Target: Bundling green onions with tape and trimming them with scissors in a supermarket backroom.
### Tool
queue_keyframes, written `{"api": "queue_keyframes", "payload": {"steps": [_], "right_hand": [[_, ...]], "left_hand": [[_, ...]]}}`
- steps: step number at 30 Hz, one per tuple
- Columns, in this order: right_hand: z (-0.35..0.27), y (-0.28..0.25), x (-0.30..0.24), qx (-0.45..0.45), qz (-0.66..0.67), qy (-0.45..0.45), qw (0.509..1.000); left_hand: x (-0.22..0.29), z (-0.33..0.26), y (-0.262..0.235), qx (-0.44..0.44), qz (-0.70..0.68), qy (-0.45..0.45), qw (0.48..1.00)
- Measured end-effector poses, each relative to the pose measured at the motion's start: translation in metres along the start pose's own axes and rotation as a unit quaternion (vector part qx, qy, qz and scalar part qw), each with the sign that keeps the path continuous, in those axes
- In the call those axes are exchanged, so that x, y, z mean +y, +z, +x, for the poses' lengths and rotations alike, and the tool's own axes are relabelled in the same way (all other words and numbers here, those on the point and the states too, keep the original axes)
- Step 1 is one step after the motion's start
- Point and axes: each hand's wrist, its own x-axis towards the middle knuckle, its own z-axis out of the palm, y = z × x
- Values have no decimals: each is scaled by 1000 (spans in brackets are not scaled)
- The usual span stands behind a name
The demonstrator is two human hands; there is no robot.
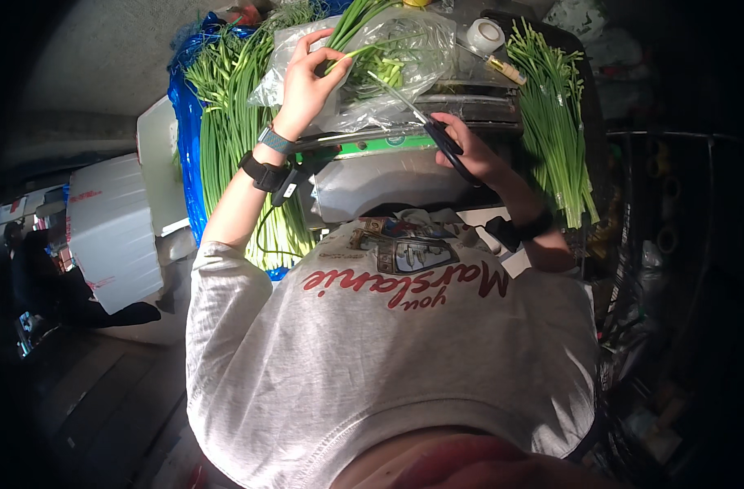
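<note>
Right hand [470,151] closed around black scissors [437,134], left hand [306,81] pinching green stalks [364,53] in clear bag [404,49]

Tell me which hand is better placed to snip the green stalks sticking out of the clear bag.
Right. The right hand already holds the scissors, blades toward the green stalks, while the left hand grips them.

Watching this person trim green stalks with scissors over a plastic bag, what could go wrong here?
The scissors in the right hand point toward the left hand, which grips a bunch of green stalks at the clear plastic bag; a slip might nick fingers or tear the bag. Also, the stalk pile on the right lies near the table's edge, so an elbow bump could push some off.
</note>
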Motion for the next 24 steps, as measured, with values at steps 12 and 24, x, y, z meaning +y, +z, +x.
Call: {"api": "queue_keyframes", "payload": {"steps": [12, 24], "right_hand": [[18, 11, -1, -31, 280, 172, 944], [19, 22, -11, -6, 188, 221, 957]], "left_hand": [[-8, -13, 14, -44, 90, 25, 995], [-13, -18, 9, -69, 95, 12, 993]]}}
